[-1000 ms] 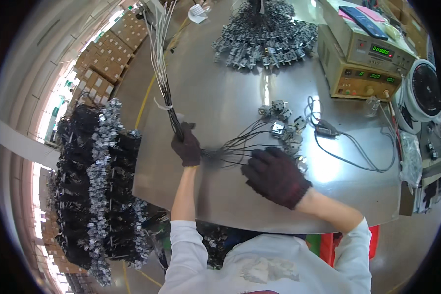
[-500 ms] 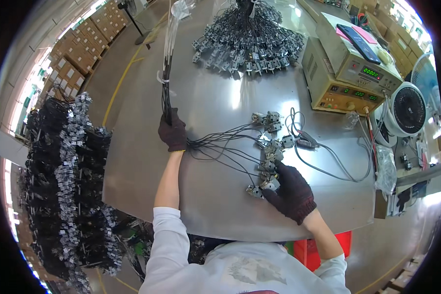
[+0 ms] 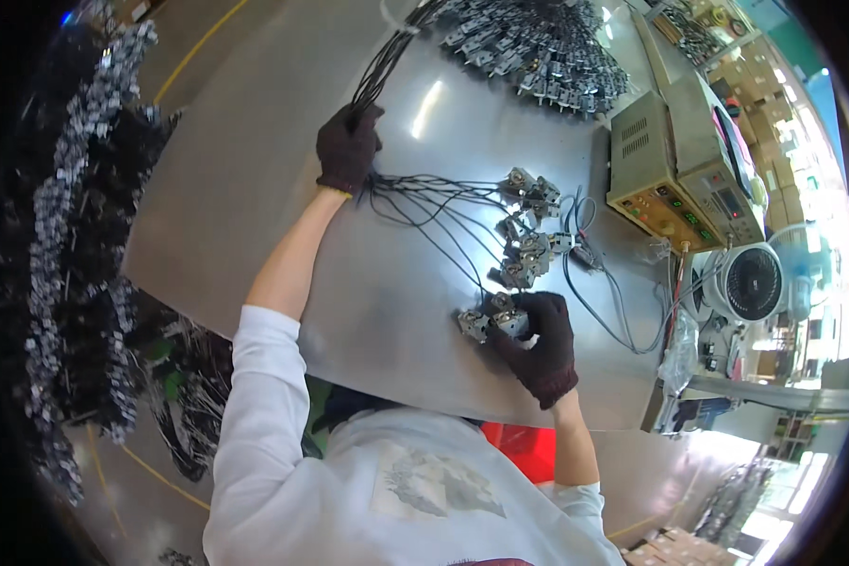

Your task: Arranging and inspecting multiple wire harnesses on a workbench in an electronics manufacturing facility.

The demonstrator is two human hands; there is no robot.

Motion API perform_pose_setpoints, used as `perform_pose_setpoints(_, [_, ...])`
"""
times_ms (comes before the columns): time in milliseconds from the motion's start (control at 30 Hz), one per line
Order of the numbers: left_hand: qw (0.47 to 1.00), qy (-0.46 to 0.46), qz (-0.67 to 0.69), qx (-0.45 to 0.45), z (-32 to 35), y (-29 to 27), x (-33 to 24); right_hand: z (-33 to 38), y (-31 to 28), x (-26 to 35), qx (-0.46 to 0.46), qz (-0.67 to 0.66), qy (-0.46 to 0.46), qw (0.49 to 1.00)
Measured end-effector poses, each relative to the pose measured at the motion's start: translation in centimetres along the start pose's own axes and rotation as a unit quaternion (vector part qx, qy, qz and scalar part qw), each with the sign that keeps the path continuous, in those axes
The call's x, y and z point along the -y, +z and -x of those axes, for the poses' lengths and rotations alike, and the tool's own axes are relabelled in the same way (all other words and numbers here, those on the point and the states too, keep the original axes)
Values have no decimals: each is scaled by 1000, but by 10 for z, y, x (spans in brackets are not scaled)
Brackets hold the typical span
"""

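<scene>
A bundle of thin black cables (image 3: 434,200) runs across the metal table, and small silvery metal parts (image 3: 535,250) lie at the cable ends. My left hand (image 3: 349,148), in a dark knitted glove, is closed around the bundle; the cables run on beyond it toward the far edge. My right hand (image 3: 545,351), gloved alike, has thumb and fingers curled about a metal part (image 3: 509,321) at the near end of the row. Beside that part lies another metal part (image 3: 473,325). The other parts sit a little farther off in a loose row.
A large fanned heap of similar cabled parts (image 3: 538,57) lies at the far side. To the right stand bench instruments (image 3: 665,203) with a test lead (image 3: 587,257), and a round fan (image 3: 753,281). More cabled parts (image 3: 52,236) hang at the left. A red bin (image 3: 521,451) shows below the table.
The view has turned and shifted. My right hand's fingers have curled about a near metal part, and a gap has opened between the nearest parts and the rest. My left hand still grips the cables.
</scene>
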State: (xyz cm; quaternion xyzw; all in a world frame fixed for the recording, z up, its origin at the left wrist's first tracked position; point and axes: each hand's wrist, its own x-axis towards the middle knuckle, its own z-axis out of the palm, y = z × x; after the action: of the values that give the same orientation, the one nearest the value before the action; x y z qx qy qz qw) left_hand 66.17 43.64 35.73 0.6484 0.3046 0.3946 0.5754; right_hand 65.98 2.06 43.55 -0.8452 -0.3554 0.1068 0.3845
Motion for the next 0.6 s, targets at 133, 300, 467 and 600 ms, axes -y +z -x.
perform_pose_setpoints(133, [999,19,-27,-5,0,0,0,-12,-3,-5,37,21,-46,998])
perform_pose_setpoints(300, [998,8,-60,4,-5,-2,3,-16,-15,21,37,-203,40,978])
perform_pose_setpoints(467, [1000,8,-6,0,-4,0,1,-25,-13,61,70,-227,-22,971])
perform_pose_setpoints(600, [999,-14,34,-18,-1,0,-4,-9,14,77,102,37,-171,979])
